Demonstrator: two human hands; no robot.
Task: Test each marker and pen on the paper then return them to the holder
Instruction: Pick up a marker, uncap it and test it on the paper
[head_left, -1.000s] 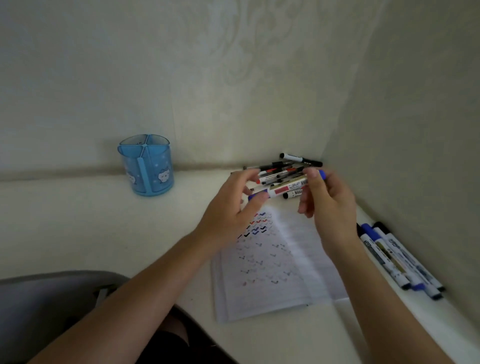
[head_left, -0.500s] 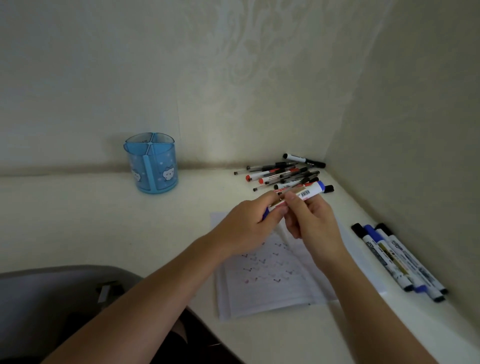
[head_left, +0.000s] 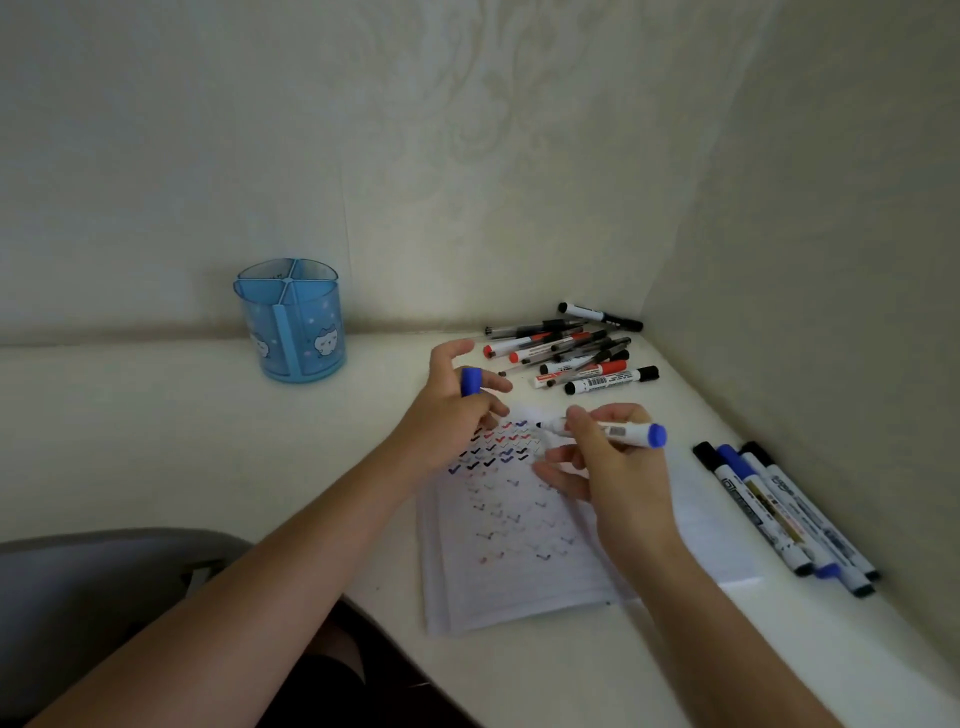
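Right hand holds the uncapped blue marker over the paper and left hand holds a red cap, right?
No. The head view shows the cap in the left hand is blue, not red. The right hand does hold the uncapped blue marker over the paper.

Holder (head_left: 288, 322) stands on table (head_left: 156, 441) at back left, well apart from paper (head_left: 519, 561); pile of pens (head_left: 571, 349) lies behind paper, in the back right corner; row of markers (head_left: 779, 512) lies right of paper, along the side wall (head_left: 841, 260).
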